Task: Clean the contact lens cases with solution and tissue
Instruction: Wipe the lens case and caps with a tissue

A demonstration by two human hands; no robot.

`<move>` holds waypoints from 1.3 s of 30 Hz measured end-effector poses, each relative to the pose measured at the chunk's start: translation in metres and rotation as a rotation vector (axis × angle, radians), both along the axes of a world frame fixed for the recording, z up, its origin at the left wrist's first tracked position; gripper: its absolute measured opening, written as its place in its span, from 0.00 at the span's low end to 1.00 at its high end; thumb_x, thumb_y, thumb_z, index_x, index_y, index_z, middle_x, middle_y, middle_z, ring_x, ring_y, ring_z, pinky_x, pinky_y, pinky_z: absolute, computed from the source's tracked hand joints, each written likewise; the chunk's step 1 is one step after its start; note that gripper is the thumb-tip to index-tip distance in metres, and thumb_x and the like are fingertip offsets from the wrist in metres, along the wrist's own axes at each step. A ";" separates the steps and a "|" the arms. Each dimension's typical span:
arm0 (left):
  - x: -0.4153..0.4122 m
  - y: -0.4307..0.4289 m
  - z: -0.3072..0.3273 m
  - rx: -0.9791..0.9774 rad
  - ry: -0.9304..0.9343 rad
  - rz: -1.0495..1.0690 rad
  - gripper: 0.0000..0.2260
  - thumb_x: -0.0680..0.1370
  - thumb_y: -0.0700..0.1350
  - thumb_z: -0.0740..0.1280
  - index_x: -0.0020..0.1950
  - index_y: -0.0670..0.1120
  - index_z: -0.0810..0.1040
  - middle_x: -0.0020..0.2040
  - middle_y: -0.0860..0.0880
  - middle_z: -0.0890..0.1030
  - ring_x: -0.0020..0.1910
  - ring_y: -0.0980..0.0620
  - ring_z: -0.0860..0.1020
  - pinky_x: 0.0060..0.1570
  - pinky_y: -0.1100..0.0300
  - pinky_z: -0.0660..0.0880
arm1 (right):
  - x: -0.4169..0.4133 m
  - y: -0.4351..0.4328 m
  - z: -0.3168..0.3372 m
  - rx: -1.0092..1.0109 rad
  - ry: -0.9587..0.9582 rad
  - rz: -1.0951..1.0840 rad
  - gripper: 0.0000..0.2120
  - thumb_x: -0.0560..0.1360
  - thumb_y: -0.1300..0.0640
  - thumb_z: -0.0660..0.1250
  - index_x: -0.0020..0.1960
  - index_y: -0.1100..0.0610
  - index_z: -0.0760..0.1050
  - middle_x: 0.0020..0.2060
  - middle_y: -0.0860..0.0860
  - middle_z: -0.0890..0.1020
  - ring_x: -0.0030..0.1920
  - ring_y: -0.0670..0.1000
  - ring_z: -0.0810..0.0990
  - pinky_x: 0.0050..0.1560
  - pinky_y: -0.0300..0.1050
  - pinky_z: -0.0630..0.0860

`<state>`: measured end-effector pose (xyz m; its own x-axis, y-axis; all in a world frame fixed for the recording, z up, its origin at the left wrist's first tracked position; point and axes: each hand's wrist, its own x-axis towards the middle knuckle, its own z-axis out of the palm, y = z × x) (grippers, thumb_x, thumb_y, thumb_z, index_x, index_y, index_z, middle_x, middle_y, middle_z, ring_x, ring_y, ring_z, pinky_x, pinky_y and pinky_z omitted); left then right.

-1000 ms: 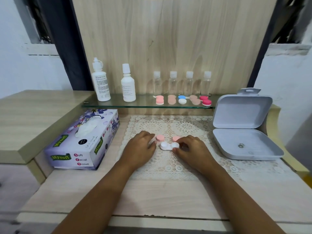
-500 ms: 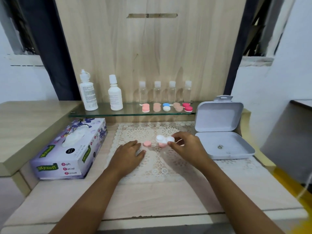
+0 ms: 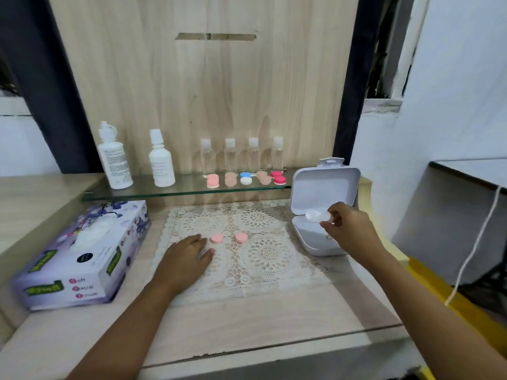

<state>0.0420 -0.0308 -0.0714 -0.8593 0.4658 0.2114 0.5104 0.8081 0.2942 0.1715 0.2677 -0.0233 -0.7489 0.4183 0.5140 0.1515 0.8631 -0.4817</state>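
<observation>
My right hand (image 3: 349,231) pinches a white contact lens case (image 3: 317,215) and holds it over the open white box (image 3: 315,242) at the right. Two pink caps (image 3: 216,238) (image 3: 241,237) lie on the lace mat (image 3: 260,256). My left hand (image 3: 186,256) rests flat on the mat, just left of the caps. Two white solution bottles (image 3: 115,157) (image 3: 161,160) stand on the glass shelf (image 3: 178,192). A tissue box (image 3: 82,256) sits at the left with a tissue sticking out.
On the glass shelf stand several small clear bottles (image 3: 241,156) and a row of coloured lens cases (image 3: 247,178). A wooden panel rises behind the shelf. A white cord (image 3: 477,242) hangs at the far right.
My right hand lifted the white lens case off the mat and carried it right, over the open box. The two pink caps stayed on the mat. My left hand barely moved.
</observation>
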 end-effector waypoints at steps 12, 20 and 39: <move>0.002 -0.001 0.001 0.028 -0.010 -0.004 0.22 0.80 0.54 0.57 0.71 0.45 0.67 0.74 0.49 0.63 0.73 0.51 0.61 0.71 0.58 0.56 | -0.008 0.022 0.001 0.907 -0.211 0.162 0.23 0.51 0.70 0.76 0.41 0.56 0.75 0.32 0.50 0.75 0.29 0.54 0.72 0.24 0.44 0.69; 0.002 -0.001 0.001 0.026 -0.024 0.004 0.22 0.80 0.54 0.56 0.72 0.46 0.67 0.74 0.49 0.63 0.73 0.51 0.61 0.72 0.56 0.55 | -0.012 0.025 -0.005 0.925 -0.188 0.199 0.25 0.50 0.72 0.76 0.42 0.54 0.75 0.34 0.49 0.75 0.30 0.53 0.72 0.25 0.45 0.69; 0.002 -0.001 0.001 0.037 -0.025 0.008 0.22 0.80 0.54 0.56 0.72 0.47 0.67 0.74 0.50 0.63 0.73 0.52 0.60 0.72 0.57 0.55 | -0.042 -0.092 -0.024 0.001 0.094 0.338 0.13 0.72 0.56 0.70 0.55 0.60 0.78 0.45 0.52 0.78 0.42 0.48 0.75 0.47 0.42 0.74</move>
<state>0.0438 -0.0321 -0.0701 -0.8683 0.4511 0.2065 0.4959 0.8004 0.3367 0.1295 0.1760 -0.0470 -0.7942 0.1543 0.5877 -0.1882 0.8572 -0.4794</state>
